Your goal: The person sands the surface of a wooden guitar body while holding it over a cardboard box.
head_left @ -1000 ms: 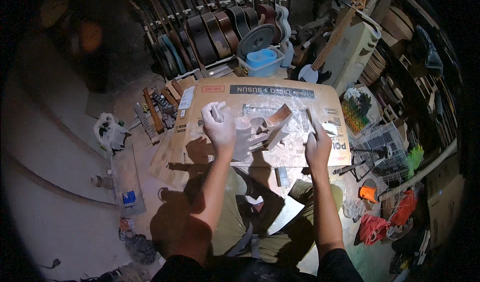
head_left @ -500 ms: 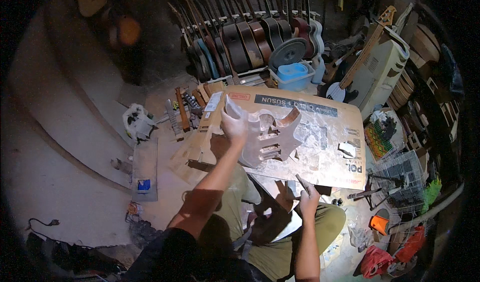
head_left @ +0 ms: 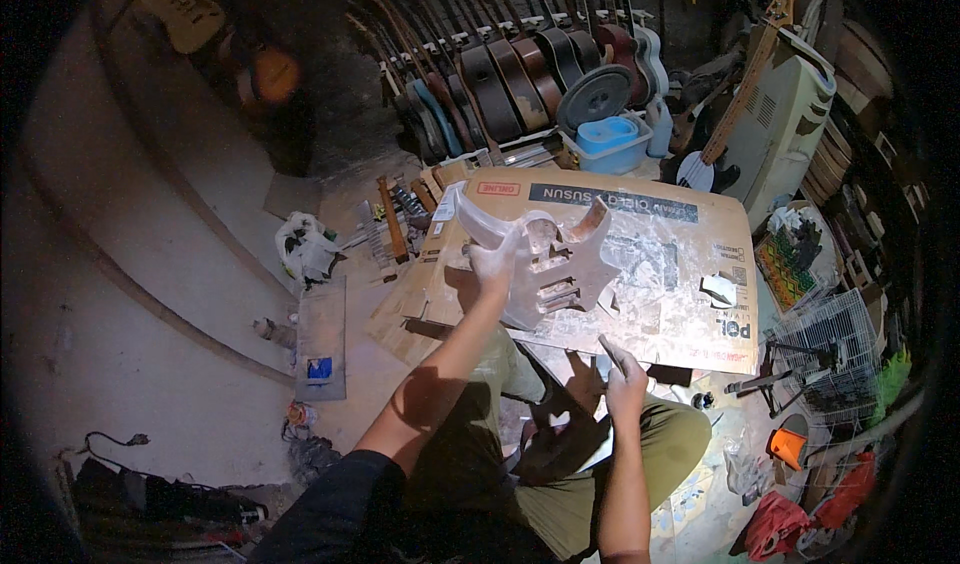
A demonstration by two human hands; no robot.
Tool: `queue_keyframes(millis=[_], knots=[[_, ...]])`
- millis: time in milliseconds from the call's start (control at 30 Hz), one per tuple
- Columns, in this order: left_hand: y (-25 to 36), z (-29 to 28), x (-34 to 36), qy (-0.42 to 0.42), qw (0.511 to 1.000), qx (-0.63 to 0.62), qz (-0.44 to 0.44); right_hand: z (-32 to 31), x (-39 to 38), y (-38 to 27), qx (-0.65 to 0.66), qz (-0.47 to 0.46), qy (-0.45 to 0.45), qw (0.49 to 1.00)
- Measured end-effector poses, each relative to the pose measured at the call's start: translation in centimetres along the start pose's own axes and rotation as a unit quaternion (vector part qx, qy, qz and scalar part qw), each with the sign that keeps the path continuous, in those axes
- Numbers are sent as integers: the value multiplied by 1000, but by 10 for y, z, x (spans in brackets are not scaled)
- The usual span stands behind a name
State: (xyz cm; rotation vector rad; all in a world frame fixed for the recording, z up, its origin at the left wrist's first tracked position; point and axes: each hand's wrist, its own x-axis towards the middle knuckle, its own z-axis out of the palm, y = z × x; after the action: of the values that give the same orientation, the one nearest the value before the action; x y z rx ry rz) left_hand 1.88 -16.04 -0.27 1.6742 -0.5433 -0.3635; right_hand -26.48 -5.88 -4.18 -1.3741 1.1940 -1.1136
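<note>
A pale, dusty electric guitar body [head_left: 590,269] with cut-out pockets and two horns lies over a cardboard sheet [head_left: 690,334] in front of me. My left hand [head_left: 495,262] grips its left edge, just below the long left horn. Below the cardboard's near edge, above my right knee, is my right hand [head_left: 628,389]. Its fingers are closed, and a thin greyish piece or dusty finger points up from it; which one, I cannot make out. The right hand stays apart from the guitar body.
Many guitars [head_left: 520,79] stand in a rack at the back. A blue tub [head_left: 610,144] sits before them. A bass guitar [head_left: 740,94] leans at the right, above a wire cage [head_left: 825,349]. Wooden necks and tools [head_left: 392,219] lie left of the cardboard.
The whole view has shifted, so things sit farther right. My left hand has slid down from the long horn, which shows more fully. My right hand remains near the cardboard's edge.
</note>
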Motion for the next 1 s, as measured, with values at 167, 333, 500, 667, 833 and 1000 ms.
queue_keyframes(millis=[167, 333, 500, 667, 833, 1000], knots=[[-31, -25, 19, -45, 997, -21, 59, 8, -4, -2, -21, 5, -9, 1000], [70, -67, 21, -161, 973, -33, 164, 1, -4, 1, -3, 3, -2, 1000], [82, -65, 16, -141, 969, -123, 159, -3, -4, 0, -3, 25, -19, 1000], [28, -41, -13, -24, 982, -117, 146, 7, -6, 8, -11, 20, -30, 999], [25, -16, -67, -88, 985, -146, -6, 1, -5, -4, -12, 25, -18, 999], [23, -55, -52, -104, 981, -105, 125, 0, -11, -3, 17, -7, 4, 1000]])
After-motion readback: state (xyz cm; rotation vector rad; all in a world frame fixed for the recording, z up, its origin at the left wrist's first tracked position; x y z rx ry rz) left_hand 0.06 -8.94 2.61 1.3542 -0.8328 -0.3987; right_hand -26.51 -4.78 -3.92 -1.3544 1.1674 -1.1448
